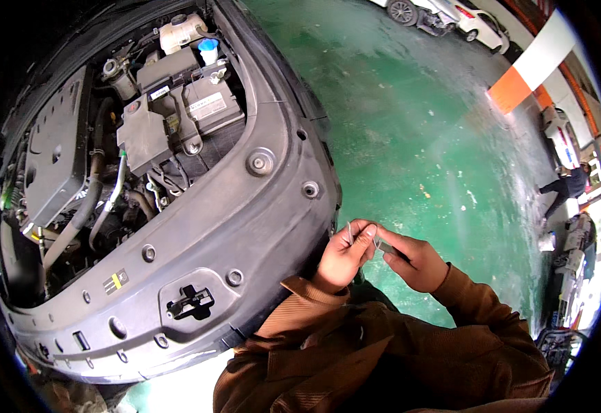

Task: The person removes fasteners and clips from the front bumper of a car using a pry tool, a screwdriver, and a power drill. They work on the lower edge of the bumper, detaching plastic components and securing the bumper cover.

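Observation:
My left hand (345, 253) and my right hand (417, 260) meet in front of my chest, just right of the car's front edge. Both pinch a small pale, clear piece (376, 239), perhaps a thin plastic wrapper or tie; its exact kind is too small to tell. My left fingers hold its left end up, my right fingers hold the right end. Brown sleeves (465, 303) cover both forearms.
An open engine bay (128, 138) fills the left, with a grey front panel (245, 227), hood latch (189, 301), battery (211, 103) and a blue-capped reservoir (207, 47). Green floor (410, 124) lies to the right. Another person (569, 187) bends at the far right; parked cars (445, 14) stand beyond.

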The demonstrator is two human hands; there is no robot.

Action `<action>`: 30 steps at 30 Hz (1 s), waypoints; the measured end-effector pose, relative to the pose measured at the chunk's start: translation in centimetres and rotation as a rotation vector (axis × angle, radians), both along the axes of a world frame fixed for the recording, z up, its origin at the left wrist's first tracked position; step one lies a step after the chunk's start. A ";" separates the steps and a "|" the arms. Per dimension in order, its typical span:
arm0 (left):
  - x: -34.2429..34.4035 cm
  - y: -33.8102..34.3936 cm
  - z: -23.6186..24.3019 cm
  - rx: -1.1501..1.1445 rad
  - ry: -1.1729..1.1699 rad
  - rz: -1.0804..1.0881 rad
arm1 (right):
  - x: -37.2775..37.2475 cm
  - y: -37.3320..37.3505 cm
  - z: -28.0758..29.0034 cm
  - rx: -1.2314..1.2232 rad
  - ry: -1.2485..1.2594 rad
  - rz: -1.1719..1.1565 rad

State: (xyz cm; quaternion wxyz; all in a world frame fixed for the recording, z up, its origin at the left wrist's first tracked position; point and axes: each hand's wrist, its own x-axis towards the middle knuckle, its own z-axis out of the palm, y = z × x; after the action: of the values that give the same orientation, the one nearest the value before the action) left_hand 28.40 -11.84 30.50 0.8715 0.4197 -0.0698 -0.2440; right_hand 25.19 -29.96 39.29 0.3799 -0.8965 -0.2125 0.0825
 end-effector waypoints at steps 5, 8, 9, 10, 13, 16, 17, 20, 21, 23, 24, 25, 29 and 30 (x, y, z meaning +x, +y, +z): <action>-1.1 -1.1 -0.7 0.109 0.139 0.094 | 2.3 -3.6 -1.2 -0.010 0.365 0.058; -1.9 -2.3 -0.8 0.181 0.279 0.336 | 4.1 -6.2 -4.3 0.033 0.410 0.122; -2.4 -2.5 -0.5 0.152 0.279 0.413 | 4.9 -7.0 -4.4 0.060 0.476 0.146; -3.2 -2.8 -0.2 0.187 0.274 0.482 | 5.7 -7.8 -4.6 0.065 0.536 0.171; -4.9 -4.0 -0.8 0.168 0.307 0.653 | 8.7 -10.6 -7.5 0.124 0.488 0.281; -7.0 -5.2 -1.4 0.136 0.326 0.838 | 11.5 -10.4 -8.3 0.202 0.494 0.388; -7.2 -5.7 -0.7 0.145 0.349 0.888 | 12.7 -10.6 -8.3 0.197 0.496 0.422; -8.6 -6.9 0.8 0.128 0.418 1.047 | 14.9 -9.3 -7.7 0.293 0.413 0.551; -9.2 -7.1 1.1 0.107 0.415 1.112 | 15.3 -8.6 -7.6 0.323 0.374 0.592; -10.2 -7.3 1.3 0.051 0.397 1.220 | 16.2 -7.2 -6.7 0.273 0.349 0.660; -11.2 -6.9 0.9 0.054 0.419 1.273 | 16.3 -6.3 -6.3 0.251 0.336 0.691; -11.6 -6.7 0.9 0.068 0.403 1.324 | 16.5 -5.3 -5.9 0.253 0.291 0.729; -13.3 -4.5 2.6 -0.034 0.451 1.478 | 16.2 0.0 -3.0 0.251 0.122 0.884; -13.6 -3.9 2.3 -0.050 0.418 1.494 | 16.1 1.5 -2.1 0.250 0.072 0.917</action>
State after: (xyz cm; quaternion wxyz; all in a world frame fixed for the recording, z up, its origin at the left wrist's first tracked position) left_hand 14.82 -15.75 32.84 0.8091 0.2809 0.3921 0.3357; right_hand 41.28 -28.44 37.21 0.4163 -0.6544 -0.5811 0.2463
